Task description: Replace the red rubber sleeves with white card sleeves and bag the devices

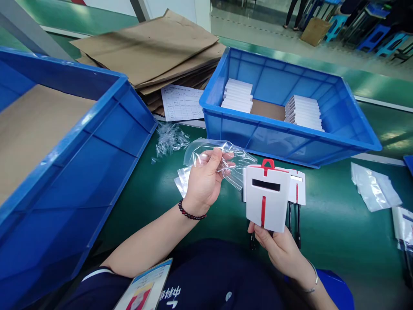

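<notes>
The left hand's (204, 183) grip is closed on a clear, thin plastic bag (238, 160), thumb pressed against fingers. The right hand's (280, 247) grip is closed on the lower edge of a flat white case with a red top loop, a red vertical strip and a dark slot (273, 204); the case is raised upright, just right of the bag.

Partly hidden behind the case, at least 1 more white piece with a red strip (300, 189) lies on the green worktop (338, 215), black cords (298, 226) beneath it. Beyond the left hand is a heap of crumpled clear plastic scraps (171, 138).

Farther out, a blue rectangular plastic crate (287, 138) holds 2 rows of flat white pieces (303, 112). A larger blue plastic crate (109, 137) stands at left, brown cardboard sheets (151, 51) are piled between the 2 crates, and flat translucent plastic bags (376, 186) lie at right.
</notes>
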